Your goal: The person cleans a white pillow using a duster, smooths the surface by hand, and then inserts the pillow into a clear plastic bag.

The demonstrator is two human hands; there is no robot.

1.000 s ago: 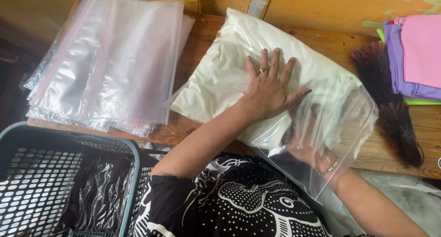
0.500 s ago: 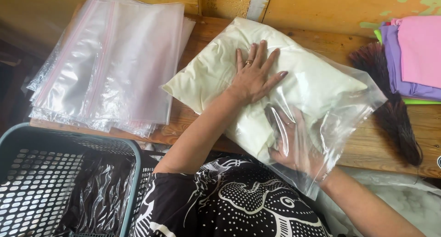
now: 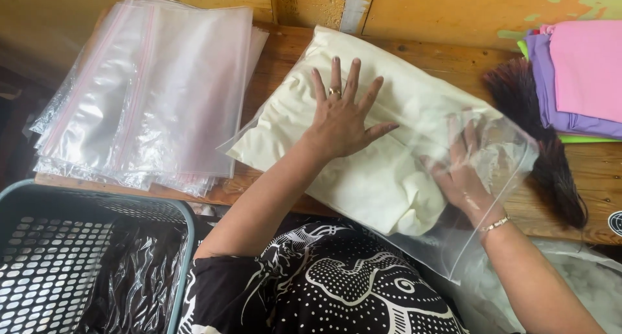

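Cream folded cloth (image 3: 382, 159) is lying inside a clear plastic bag (image 3: 492, 178) on the wooden table (image 3: 453, 62). Left hand (image 3: 343, 117) is pressing flat on top, fingers spread; right hand (image 3: 463, 172) is reaching inside the bag's mouth, fingers open, gripping nothing. Stacked empty bags (image 3: 155, 94) are lying left, a dark feather duster (image 3: 544, 139) and folded pink-purple cloths (image 3: 583, 75) right, a grey basket (image 3: 65, 256) near-left.

Wooden table (image 3: 453, 62) (bags (image 3: 155, 94), cloths (image 3: 583, 68))

Both hands lie palm down, left hand (image 3: 342, 117) fingers splayed wide, right hand (image 3: 461, 172) fingers extended.
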